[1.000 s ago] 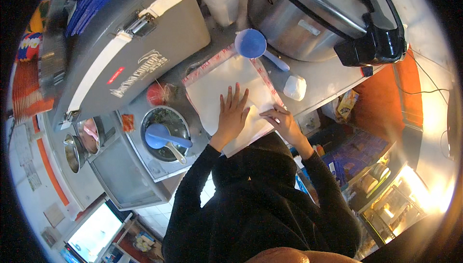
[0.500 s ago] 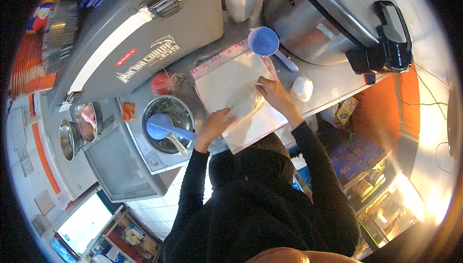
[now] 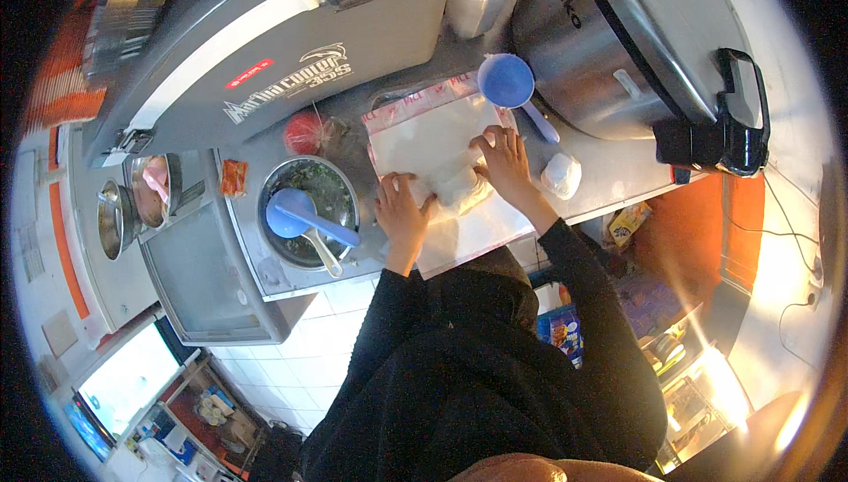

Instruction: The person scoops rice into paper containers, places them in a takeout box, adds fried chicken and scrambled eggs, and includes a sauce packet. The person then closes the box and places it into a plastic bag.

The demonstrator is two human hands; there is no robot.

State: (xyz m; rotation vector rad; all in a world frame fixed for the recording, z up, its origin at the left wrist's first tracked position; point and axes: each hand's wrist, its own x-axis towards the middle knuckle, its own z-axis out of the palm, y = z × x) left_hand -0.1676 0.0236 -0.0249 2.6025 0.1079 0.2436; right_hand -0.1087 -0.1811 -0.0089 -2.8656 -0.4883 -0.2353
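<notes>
On the counter lies a stack of pale wrapping paper [image 3: 415,137] in a clear plastic pack with a red-printed edge. Over its middle is a crumpled, folded white bundle [image 3: 455,189]; whether it is paper or plastic, and whether anything is inside, I cannot tell. My left hand [image 3: 403,217] grips the bundle's left side with curled fingers and thumb. My right hand [image 3: 505,162] bends its fingers over the right side, thumb pressed against it. Beyond my right hand sits a blue scoop [image 3: 506,82] with its handle toward me.
Left of the paper stands a metal pot [image 3: 309,174] of chopped greens, with a blue ladle [image 3: 296,214] across it. A grey cooler box [image 3: 291,67] and a large steel rice cooker [image 3: 609,58] flank the back. A white wrapped lump [image 3: 561,175] lies near the counter's right edge.
The sheet that lay flatter is now gathered into a bundle. My left hand has moved slightly right and onto it; my right hand's fingers have come down over it. The view has shifted.
</notes>
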